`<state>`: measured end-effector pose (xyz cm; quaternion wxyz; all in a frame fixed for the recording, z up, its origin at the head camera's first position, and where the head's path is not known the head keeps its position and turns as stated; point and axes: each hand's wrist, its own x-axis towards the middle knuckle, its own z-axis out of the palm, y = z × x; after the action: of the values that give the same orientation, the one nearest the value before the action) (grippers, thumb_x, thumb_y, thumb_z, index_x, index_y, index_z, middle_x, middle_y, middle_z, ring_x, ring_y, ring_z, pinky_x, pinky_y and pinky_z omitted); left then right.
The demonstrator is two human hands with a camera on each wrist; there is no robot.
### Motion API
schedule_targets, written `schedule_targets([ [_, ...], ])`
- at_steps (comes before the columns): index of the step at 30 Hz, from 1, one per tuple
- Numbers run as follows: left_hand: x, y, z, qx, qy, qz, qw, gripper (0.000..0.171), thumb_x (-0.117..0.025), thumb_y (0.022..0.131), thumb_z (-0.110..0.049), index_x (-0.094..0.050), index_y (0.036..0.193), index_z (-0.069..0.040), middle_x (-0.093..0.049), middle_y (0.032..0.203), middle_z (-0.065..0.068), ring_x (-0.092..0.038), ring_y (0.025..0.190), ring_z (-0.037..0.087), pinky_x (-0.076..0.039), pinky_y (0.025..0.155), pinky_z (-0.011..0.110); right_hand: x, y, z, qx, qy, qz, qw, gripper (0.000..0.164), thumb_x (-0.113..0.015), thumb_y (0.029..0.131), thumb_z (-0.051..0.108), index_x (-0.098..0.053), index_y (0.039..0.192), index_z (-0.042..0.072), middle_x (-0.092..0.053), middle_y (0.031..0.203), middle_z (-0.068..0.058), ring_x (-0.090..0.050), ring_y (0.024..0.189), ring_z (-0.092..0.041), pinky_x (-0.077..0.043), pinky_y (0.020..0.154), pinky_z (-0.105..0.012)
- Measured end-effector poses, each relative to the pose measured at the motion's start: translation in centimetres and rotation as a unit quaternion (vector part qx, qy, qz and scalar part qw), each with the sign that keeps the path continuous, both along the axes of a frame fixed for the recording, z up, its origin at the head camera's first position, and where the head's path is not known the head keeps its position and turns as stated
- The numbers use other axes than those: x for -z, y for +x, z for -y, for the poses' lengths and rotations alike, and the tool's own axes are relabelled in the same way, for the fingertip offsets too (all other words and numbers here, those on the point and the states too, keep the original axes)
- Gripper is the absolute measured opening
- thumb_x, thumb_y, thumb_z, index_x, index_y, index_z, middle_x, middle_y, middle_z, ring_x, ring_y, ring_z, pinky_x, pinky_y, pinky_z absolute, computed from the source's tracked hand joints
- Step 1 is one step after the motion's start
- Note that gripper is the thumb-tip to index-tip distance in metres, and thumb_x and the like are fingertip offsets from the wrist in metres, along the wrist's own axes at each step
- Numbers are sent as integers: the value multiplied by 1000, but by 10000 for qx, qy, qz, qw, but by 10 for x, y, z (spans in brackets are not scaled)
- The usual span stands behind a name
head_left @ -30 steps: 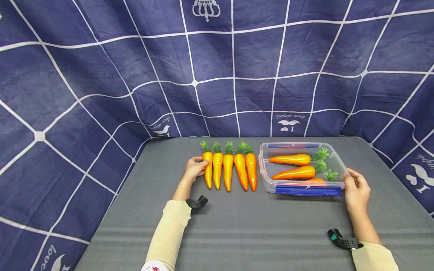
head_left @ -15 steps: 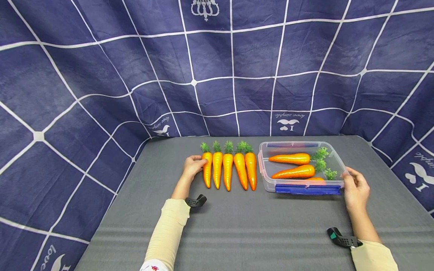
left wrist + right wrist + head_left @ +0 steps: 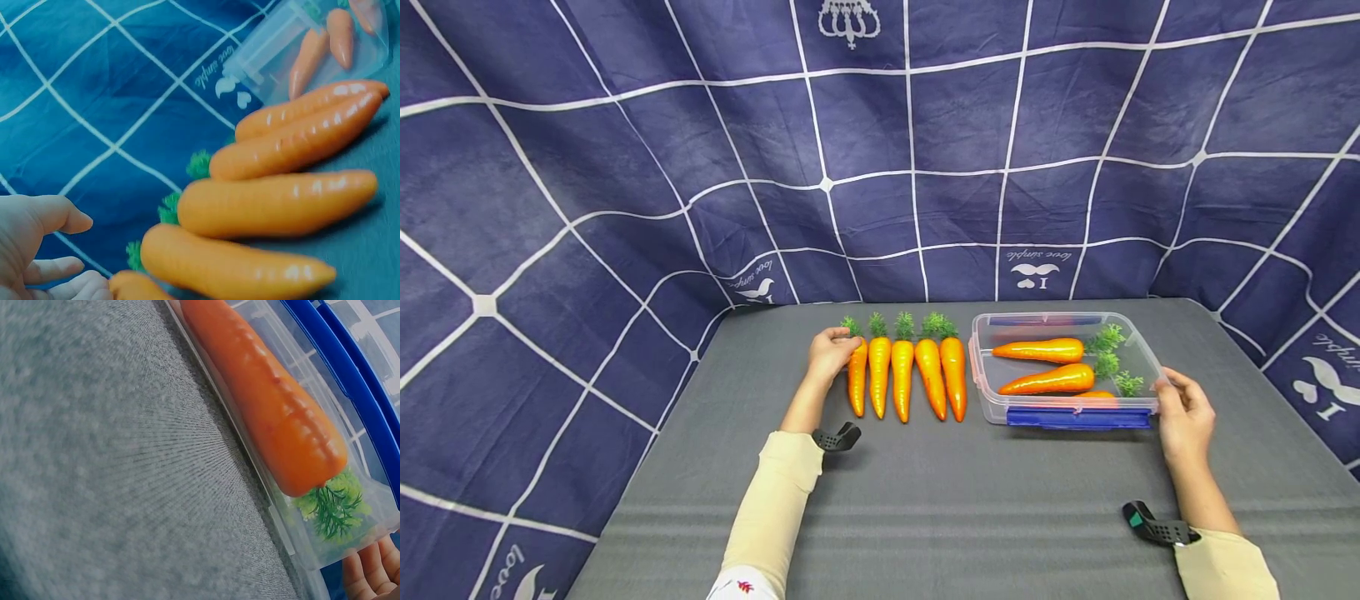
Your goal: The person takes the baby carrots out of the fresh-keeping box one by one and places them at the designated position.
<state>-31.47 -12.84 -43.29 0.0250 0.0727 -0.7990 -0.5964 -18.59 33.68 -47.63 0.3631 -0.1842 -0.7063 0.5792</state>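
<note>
My left hand (image 3: 830, 353) is at the leafy end of the leftmost carrot (image 3: 857, 387) in a row of several carrots. In the left wrist view, thumb and fingers (image 3: 72, 270) are spread apart, with fingertips right at that carrot's thick end (image 3: 139, 287). My right hand (image 3: 1186, 417) holds the near right corner of a clear plastic food container (image 3: 988, 412) with blue clips. In the right wrist view, its fingers (image 3: 369, 575) lie against the container's end wall. Carrots with green tops lie inside, one (image 3: 275, 406) along the near wall.
The other row carrots, such as the middle one (image 3: 902, 382), lie side by side, tops toward the back. The container stands just right of the row. A blue checked cloth (image 3: 880, 208) hangs behind the grey table (image 3: 970, 517).
My left hand has slid up from the leftmost carrot's side to its leafy end. My right hand stays at the container, and the carrots have not moved.
</note>
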Motion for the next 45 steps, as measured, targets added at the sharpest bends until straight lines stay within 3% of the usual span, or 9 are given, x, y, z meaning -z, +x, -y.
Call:
schedule_targets([
  [8,-17,-1,-29,428,354,-71,9984,47,-71,87,-12,-57,128,6,-63,112,24,-61,103,41,-50,90,48,-1,2,1,33,91,91,9999,26,-53,93,9,-65,97,31,-54,68,25,-45,58,4,-36,56,-9],
  [19,-33,2,-69,867,481,-204,9949,43,-71,86,-10,-60,125,5,-66,107,21,-61,103,43,-50,89,48,0,1,-1,19,36,225,9997,26,-53,93,9,-64,100,31,-55,71,26,-45,60,3,-36,57,-10],
  [24,-36,4,-81,1061,413,-179,9933,41,-72,86,-12,-62,123,1,-67,108,19,-65,87,32,-52,86,47,0,2,-1,-41,-35,170,9998,28,-52,93,7,-63,98,32,-55,70,27,-46,59,4,-37,57,-9],
  [26,-37,4,-86,1138,397,-187,9925,40,-72,86,-13,-62,123,0,-67,108,19,-65,84,33,-51,86,49,0,1,-1,-18,1,162,9999,28,-52,93,7,-63,98,33,-55,70,26,-46,59,4,-36,57,-9],
  [30,-39,5,-96,1264,527,-227,9903,39,-71,86,-11,-62,122,0,-67,107,19,-64,98,41,-51,88,49,3,-1,-3,-38,26,89,9999,29,-52,92,6,-64,98,32,-55,70,27,-46,59,4,-36,56,-9],
  [34,-41,5,-106,1381,604,-299,9881,38,-71,85,-8,-62,120,3,-67,106,21,-63,103,40,-51,89,48,3,-2,-3,10,28,59,10000,30,-53,91,6,-63,95,34,-55,68,26,-45,58,5,-36,56,-9],
  [39,-44,5,-117,1500,442,-274,9873,39,-73,85,-12,-63,120,2,-67,106,19,-62,100,45,-51,88,48,-7,4,3,-74,-4,-51,10000,31,-53,90,4,-63,93,34,-56,67,26,-46,57,5,-37,56,-9],
  [45,-44,7,-129,1588,339,-230,9865,38,-74,85,-14,-64,119,0,-69,102,14,-64,97,43,-55,79,38,-22,12,15,-240,-24,-217,9995,30,-51,91,2,-63,93,30,-56,67,25,-46,56,5,-36,55,-9],
])
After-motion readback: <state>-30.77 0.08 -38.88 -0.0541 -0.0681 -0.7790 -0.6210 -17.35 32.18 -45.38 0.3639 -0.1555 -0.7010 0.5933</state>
